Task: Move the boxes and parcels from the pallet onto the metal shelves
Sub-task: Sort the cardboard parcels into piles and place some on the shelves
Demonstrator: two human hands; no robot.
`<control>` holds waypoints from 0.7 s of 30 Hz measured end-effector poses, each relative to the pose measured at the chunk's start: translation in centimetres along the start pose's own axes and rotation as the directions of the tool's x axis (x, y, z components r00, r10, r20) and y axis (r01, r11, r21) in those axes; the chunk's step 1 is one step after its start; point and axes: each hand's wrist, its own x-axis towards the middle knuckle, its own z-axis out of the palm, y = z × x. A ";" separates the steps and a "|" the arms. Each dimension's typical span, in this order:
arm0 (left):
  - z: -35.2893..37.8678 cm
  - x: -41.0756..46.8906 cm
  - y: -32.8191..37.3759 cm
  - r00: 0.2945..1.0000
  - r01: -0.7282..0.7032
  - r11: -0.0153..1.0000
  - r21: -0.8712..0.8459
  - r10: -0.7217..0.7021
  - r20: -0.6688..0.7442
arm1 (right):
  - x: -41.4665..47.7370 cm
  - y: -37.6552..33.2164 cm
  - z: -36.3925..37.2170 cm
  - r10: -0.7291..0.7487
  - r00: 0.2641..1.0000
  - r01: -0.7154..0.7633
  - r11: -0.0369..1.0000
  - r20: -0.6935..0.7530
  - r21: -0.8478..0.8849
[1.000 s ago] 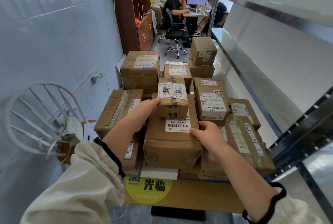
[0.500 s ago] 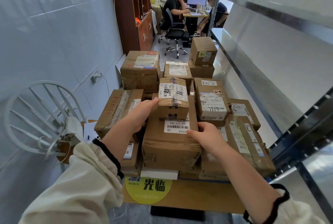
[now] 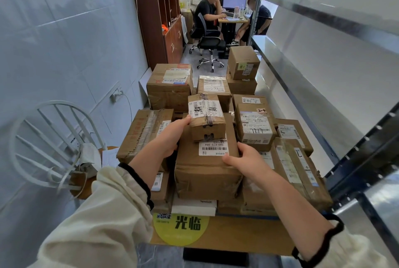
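- Head view. The left hand [image 3: 169, 138] is at the left side of the small box [image 3: 207, 124], thumb hooked over its near-left top edge. The other fingers are hidden behind the hand, so I cannot tell how they lie.
- The right hand [image 3: 245, 158] is on the right near corner of the large box [image 3: 205, 175]. Its thumb lies flat on the top face and its fingers curl down the right side, tips out of sight.
- The small box sits on the large box, toward its far end. The large box is on top of the stack at the near edge of the pallet [image 3: 237, 237].
- The boxes under the large box are mostly covered, with only edges showing.
- The print on the labels is too small to read.
- The pallet's near edge carries a yellow sticker [image 3: 181, 229]. The dark base below it is cut off by the frame.
- A long box [image 3: 144, 131] lies just beside the left hand, and a tall labelled box [image 3: 254, 126] stands just beside the small box on the right.
- The metal shelves [image 3: 302, 86] run along the right, bare, with the near upright close to the stack.
- A white chair [image 3: 51, 138] stands at the left wall.
- Far end: two people [image 3: 207, 12] are seated at a desk, with an office chair [image 3: 208, 40] and a wooden cabinet [image 3: 159, 19] nearby.
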 end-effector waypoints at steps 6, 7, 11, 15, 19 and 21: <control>0.6 -0.1 0.1 0.999 -0.038 0.997 0.067 0.036 0.028 | -0.4 0.7 -0.7 0.006 1.000 -0.006 1.000 0.015 0.022; 0.7 -0.1 0.2 0.999 -0.042 0.997 0.071 0.040 0.031 | -0.5 0.8 -0.8 0.003 1.000 -0.003 1.000 0.006 0.012; 0.9 0.0 0.1 0.997 -0.047 0.997 0.067 0.043 0.059 | -0.6 0.9 -1.2 0.002 1.000 -0.004 0.998 -0.028 -0.055; 1.1 0.0 -0.1 0.998 -0.049 0.995 0.087 0.045 0.047 | -0.9 1.1 -1.2 -0.007 0.999 0.001 0.994 -0.049 -0.111; 1.1 0.0 -0.5 0.997 -0.060 0.994 0.094 0.056 0.045 | -0.9 1.4 -1.1 -0.004 0.999 -0.002 0.991 -0.045 -0.133; 1.0 0.1 -0.7 0.998 -0.058 0.995 0.087 0.055 0.031 | -0.9 1.6 -1.1 -0.007 0.999 0.001 0.991 -0.047 -0.135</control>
